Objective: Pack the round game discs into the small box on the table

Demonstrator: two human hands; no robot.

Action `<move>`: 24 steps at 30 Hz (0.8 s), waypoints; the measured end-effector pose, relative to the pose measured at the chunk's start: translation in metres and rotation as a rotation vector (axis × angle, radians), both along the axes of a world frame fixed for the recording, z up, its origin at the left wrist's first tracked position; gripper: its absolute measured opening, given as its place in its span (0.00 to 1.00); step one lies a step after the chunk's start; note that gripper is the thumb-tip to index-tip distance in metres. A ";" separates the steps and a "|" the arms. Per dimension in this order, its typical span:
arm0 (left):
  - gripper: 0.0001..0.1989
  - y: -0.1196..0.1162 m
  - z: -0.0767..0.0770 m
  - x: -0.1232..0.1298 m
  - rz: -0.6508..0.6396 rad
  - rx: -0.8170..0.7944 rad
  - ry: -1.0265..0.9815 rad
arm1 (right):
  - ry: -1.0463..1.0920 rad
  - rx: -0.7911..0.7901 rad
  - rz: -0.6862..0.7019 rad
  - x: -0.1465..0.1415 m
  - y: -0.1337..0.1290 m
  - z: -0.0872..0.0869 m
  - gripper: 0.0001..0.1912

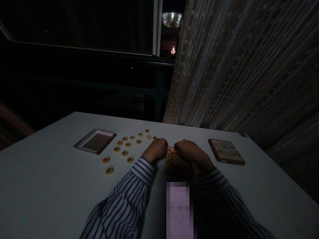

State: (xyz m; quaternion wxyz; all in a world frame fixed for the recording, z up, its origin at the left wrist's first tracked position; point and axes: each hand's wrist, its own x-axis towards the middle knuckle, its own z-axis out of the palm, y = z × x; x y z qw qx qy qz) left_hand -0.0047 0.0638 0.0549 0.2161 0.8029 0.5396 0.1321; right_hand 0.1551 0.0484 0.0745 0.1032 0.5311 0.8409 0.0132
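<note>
Between my hands is a small tray of Chinese chess pieces (175, 161), which lie in rows with red characters on top. My left hand (156, 149) is closed at the tray's far left corner, its fingertips partly hidden. Over the far right part of the tray, my right hand (191, 152) curls with its fingers bent down on the far edge. Loose round chess pieces (128, 144) are scattered to the left of my left hand, most with dark characters and a few with red ones. One loose piece (149, 137) shows a plain face.
A shallow open box half (96, 152) lies at the left on the white table (62, 196). A printed box lid (226, 151) rests at the right. A string curtain (211, 66) hangs beyond the far right edge. A pixelated patch covers part of the near middle.
</note>
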 end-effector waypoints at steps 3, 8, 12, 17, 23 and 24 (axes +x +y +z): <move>0.12 0.001 -0.001 0.000 0.007 0.002 -0.001 | 0.000 0.010 0.006 0.001 0.001 -0.002 0.13; 0.12 0.002 -0.002 0.000 0.009 -0.015 -0.001 | -0.002 0.010 0.009 0.001 0.002 -0.003 0.12; 0.13 0.002 -0.002 0.000 0.013 -0.015 -0.010 | -0.001 0.006 0.008 0.002 0.001 -0.002 0.13; 0.13 0.002 -0.001 0.000 0.010 -0.014 0.014 | 0.013 0.010 0.013 0.002 0.000 -0.002 0.13; 0.13 0.002 0.000 0.000 0.006 -0.027 0.015 | 0.003 -0.018 -0.008 0.000 0.000 0.001 0.13; 0.13 0.002 0.000 -0.001 0.003 -0.029 0.015 | 0.002 -0.019 -0.008 -0.001 -0.001 0.001 0.14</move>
